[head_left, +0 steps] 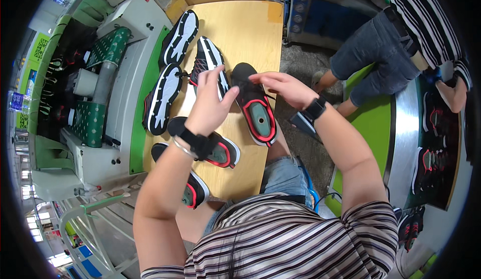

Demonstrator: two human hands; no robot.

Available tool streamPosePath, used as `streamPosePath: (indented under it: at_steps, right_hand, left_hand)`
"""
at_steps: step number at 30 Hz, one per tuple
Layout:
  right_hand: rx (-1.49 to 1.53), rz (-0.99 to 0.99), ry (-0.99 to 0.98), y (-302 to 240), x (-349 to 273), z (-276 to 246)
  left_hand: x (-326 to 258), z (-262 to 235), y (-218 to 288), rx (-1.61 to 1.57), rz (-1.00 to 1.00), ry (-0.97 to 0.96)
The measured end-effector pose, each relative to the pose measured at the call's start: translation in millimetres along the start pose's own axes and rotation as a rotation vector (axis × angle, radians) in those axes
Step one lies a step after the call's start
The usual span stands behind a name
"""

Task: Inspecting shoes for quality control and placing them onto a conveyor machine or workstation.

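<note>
A black sneaker (259, 113) with a red-edged collar and a green insert inside stands upright on the wooden table, toe pointing away from me. Over its right side reaches my right hand (290, 89), fingers stretched out toward the laces; whether they touch the shoe I cannot make out. My left hand (213, 101) is held up just left of that shoe, thumb apart from the fingers and nothing visible in it. Behind it, a sneaker with a white sole (215, 53) lies on its side, partly covered by the left hand.
Two more sneakers (166, 98) lie with soles showing at the table's left edge; others (220, 151) stand beneath my left forearm. A machine with green patterned rollers (92, 113) flanks the table (245, 23). A co-worker (381, 48) stands at right by a conveyor carrying shoes (426, 161).
</note>
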State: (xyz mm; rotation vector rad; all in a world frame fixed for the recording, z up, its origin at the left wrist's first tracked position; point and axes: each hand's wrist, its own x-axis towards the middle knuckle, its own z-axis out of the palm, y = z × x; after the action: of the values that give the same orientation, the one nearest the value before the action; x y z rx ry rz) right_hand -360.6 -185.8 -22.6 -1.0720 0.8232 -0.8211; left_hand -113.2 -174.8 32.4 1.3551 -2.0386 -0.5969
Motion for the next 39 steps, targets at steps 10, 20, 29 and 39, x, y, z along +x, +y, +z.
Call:
streamPosePath:
  at_steps: [10, 20, 29, 39]
  right_hand:
    - [0.024, -0.028, 0.483, 75, -67, -29]
    - [-0.142, -0.113, 0.431, 79, -68, -3]
    - [-0.636, -0.408, -0.087, 41, -27, 161]
    - [-0.56, -0.336, 0.008, 73, -30, 180]
  left_hand:
    - [-59, 135, 31, -0.418, -0.347, 0.348]
    - [-62, -72, 65, -1.457, -0.641, 0.156]
    - [-31, -263, -18, -0.453, -0.445, 0.98]
    - [-26, -327, -119, -0.225, -0.784, 1.165]
